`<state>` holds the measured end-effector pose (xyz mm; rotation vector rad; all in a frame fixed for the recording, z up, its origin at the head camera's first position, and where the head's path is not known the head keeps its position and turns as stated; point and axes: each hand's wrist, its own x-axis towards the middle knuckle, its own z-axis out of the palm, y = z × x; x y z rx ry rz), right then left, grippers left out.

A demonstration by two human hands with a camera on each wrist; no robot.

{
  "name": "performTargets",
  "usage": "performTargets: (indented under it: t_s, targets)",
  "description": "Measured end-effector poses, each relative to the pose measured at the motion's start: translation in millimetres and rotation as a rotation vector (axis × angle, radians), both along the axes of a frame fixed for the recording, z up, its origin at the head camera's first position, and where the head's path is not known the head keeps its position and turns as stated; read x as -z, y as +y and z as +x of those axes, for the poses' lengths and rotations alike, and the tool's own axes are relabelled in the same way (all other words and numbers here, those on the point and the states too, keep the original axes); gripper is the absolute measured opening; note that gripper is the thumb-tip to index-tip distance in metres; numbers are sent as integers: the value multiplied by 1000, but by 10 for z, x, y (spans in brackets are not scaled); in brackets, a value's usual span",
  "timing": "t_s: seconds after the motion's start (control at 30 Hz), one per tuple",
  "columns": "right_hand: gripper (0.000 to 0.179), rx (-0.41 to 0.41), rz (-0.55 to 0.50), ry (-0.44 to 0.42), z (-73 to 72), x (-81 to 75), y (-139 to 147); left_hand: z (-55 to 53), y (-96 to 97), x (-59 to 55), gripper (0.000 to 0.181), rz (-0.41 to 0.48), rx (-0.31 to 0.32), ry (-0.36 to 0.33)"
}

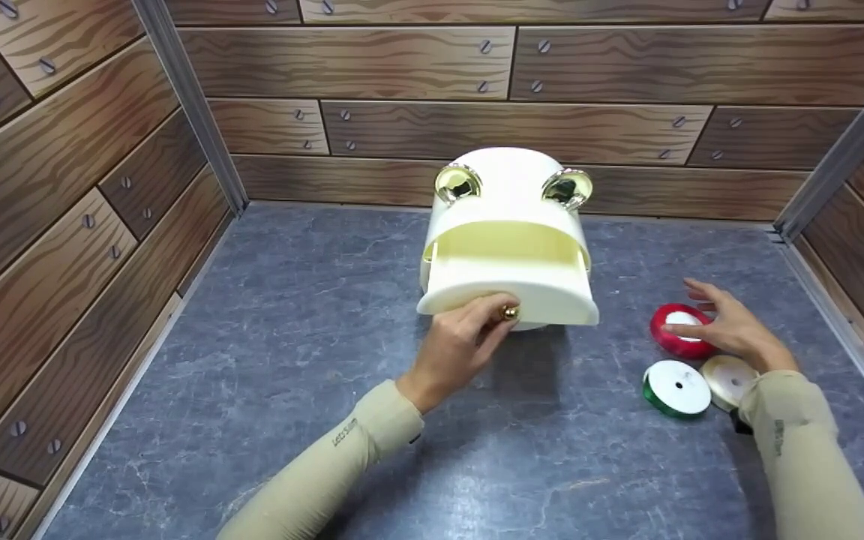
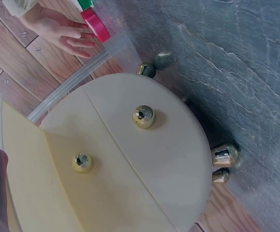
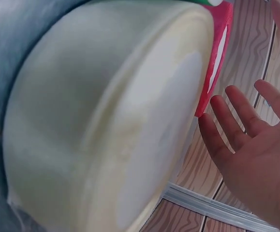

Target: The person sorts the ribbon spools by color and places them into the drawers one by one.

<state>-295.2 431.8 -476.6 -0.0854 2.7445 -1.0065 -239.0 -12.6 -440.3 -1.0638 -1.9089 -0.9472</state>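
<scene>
A rounded cream chest of drawers [image 1: 511, 169] stands in front of the back wall, its top drawer [image 1: 511, 266] pulled out. My left hand [image 1: 458, 341] pinches the gold knob [image 1: 508, 312] on that drawer's front. In the left wrist view, two lower drawer fronts with gold knobs [image 2: 143, 117] are closed. To the right, my right hand [image 1: 736, 330] spreads its fingers over the red ribbon spool [image 1: 661, 330], its thumb across the white centre. A green ribbon spool [image 1: 676, 388] and a cream ribbon spool [image 1: 728, 381] lie beside the red one, nearer me.
Two shiny gold cup-shaped pieces [image 1: 458, 184] stick up from the chest's top. Small gold feet [image 2: 225, 154] carry the chest above the grey marbled surface [image 1: 289, 322]. Wood-patterned walls [image 1: 432, 64] with metal corner strips enclose the area on the left, back and right.
</scene>
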Motion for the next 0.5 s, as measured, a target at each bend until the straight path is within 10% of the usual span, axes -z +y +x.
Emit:
performTargets:
  t_s: [0.5]
  targets:
    - [117, -15, 143, -70, 32, 105, 93, -4, 5, -3, 23, 6, 6, -2]
